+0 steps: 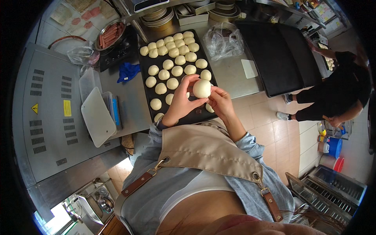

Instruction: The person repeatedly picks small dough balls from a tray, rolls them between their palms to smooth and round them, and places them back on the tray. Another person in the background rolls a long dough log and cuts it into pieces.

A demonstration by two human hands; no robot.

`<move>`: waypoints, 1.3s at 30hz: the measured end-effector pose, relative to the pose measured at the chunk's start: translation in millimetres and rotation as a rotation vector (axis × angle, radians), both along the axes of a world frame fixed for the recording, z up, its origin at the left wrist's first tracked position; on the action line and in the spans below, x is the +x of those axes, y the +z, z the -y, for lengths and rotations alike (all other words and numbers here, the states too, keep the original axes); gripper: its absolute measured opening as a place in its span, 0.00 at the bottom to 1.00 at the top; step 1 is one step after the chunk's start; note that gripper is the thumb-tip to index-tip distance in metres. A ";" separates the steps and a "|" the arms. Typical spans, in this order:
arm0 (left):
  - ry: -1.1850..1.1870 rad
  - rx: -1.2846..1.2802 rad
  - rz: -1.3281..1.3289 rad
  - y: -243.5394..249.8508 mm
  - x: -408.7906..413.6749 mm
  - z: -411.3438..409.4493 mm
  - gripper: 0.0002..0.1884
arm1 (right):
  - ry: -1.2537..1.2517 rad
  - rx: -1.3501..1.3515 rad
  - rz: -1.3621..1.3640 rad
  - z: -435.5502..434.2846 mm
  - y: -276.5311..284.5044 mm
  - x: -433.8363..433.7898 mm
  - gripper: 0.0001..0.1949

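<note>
Between my two hands a smooth round dough ball (202,88) is held up over the near part of a black baking tray (143,68). My left hand (186,98) cups its left side, thumb below and fingers above. The fingertips of my right hand (221,101) touch it at the lower right. Many pale dough balls lie on the tray; those at the far end sit close together, such as one dough ball (193,47), while nearer ones like another dough ball (153,70) are spaced apart. My hands hide some of them.
Right of the tray are a clear plastic bag (224,41), a white scraper (249,68) and black trays (273,58). At left are a blue cloth (128,72), a bowl of sausages (111,35) and plastic containers (98,117). A co-worker (337,88) stands at far right.
</note>
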State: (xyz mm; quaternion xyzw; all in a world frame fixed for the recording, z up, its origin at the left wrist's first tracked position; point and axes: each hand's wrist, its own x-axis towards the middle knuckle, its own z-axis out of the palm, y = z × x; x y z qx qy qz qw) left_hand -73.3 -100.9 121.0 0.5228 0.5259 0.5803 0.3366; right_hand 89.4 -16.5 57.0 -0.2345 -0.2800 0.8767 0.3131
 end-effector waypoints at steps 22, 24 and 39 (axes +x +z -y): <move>0.251 -0.148 -0.413 -54.7 -17.8 22.6 0.31 | 0.227 -0.178 0.192 20.2 -25.8 -30.0 0.14; 0.188 -0.122 -0.400 -58.7 -21.3 24.8 0.32 | 0.242 -0.174 0.251 23.5 -30.9 -30.2 0.12; 0.247 -0.333 -0.014 -118.8 -108.6 12.8 0.28 | 0.333 -0.107 0.409 22.1 -34.8 -48.4 0.23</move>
